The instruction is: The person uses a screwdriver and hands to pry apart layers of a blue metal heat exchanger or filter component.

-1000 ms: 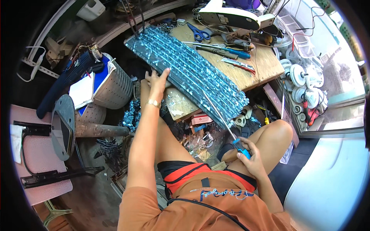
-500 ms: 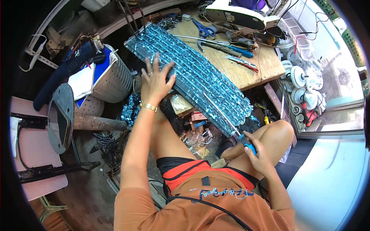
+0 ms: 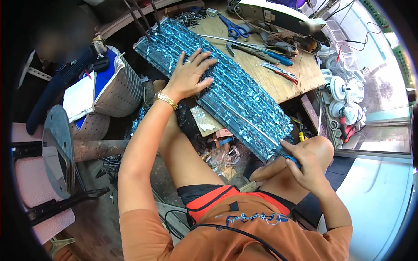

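Note:
A long, flat finned coil (image 3: 250,93), covered in ragged metallic blue strips, lies slantwise in front of me, its far part over a wooden board. My left hand (image 3: 190,75) rests palm down on its upper surface, fingers spread. In my right hand (image 3: 306,162) is a long screwdriver, its blue-and-black handle (image 3: 288,157) within closed fingers. The thin metal shaft (image 3: 251,125) lies along the coil's near side, pointing up and left. Whether its tip sits between the fins cannot be made out.
Scissors (image 3: 234,27), a utility knife (image 3: 279,72) and several hand tools lie on the wooden board (image 3: 307,78). Left stands a perforated metal drum (image 3: 124,93) with papers on it. Scraps (image 3: 224,155) litter the floor between my legs. White plastic wheels (image 3: 337,86) sit at right.
My left hand has shifted up and right, farther onto the coil. My right hand and the screwdriver handle have moved slightly right. The view has also shifted a little.

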`<action>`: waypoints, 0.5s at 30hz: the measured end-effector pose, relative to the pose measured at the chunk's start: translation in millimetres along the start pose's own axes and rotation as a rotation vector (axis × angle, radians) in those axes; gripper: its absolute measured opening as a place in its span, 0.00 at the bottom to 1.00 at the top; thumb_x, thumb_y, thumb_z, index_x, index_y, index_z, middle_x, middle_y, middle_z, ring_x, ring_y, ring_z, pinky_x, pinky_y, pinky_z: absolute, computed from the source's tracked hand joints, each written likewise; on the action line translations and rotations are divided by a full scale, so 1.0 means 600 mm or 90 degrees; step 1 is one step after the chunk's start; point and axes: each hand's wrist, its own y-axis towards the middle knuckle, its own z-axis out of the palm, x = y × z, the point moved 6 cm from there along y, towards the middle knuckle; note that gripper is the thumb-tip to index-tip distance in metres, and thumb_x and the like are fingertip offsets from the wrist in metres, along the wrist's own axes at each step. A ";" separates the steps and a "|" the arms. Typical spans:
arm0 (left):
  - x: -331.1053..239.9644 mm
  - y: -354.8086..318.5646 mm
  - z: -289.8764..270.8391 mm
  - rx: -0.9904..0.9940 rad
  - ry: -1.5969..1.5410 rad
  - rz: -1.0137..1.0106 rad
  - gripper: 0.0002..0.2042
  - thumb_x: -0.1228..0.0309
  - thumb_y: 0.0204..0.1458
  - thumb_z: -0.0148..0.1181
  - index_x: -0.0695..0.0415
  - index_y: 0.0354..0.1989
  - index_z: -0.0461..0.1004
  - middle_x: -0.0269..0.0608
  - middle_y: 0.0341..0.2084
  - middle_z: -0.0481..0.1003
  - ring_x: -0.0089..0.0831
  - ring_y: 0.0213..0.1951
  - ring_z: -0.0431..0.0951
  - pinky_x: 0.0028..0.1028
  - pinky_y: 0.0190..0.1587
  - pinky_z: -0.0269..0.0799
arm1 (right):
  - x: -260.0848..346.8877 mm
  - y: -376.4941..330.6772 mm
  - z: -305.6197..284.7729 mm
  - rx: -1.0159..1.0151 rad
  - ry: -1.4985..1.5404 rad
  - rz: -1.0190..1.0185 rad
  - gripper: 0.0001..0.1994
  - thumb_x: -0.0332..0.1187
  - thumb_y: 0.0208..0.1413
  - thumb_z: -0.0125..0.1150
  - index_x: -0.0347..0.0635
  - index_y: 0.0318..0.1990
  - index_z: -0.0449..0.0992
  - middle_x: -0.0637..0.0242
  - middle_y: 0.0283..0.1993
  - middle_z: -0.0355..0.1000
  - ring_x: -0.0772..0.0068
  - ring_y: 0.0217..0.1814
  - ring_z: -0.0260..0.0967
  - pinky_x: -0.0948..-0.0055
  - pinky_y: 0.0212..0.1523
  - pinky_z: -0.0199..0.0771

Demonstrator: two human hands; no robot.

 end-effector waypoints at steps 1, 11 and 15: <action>0.003 -0.002 0.008 0.039 0.036 0.000 0.28 0.50 0.61 0.60 0.41 0.70 0.69 0.39 0.74 0.63 0.46 0.79 0.54 0.60 0.77 0.42 | 0.006 0.005 -0.003 0.009 -0.023 -0.005 0.27 0.26 0.61 0.62 0.44 0.69 0.72 0.50 0.50 0.79 0.47 0.51 0.79 0.57 0.54 0.77; -0.012 -0.004 0.017 0.049 0.077 -0.045 0.30 0.46 0.60 0.61 0.40 0.70 0.70 0.38 0.73 0.64 0.45 0.78 0.55 0.62 0.76 0.46 | 0.070 0.057 -0.030 0.121 -0.111 0.113 0.28 0.25 0.57 0.63 0.48 0.68 0.74 0.53 0.39 0.77 0.46 0.36 0.78 0.52 0.36 0.78; -0.019 0.000 0.023 0.022 0.074 -0.031 0.30 0.46 0.59 0.61 0.42 0.69 0.72 0.40 0.73 0.65 0.46 0.78 0.55 0.65 0.74 0.47 | 0.089 0.053 -0.008 0.091 -0.117 0.127 0.28 0.24 0.56 0.64 0.46 0.67 0.74 0.57 0.36 0.76 0.52 0.31 0.76 0.54 0.29 0.75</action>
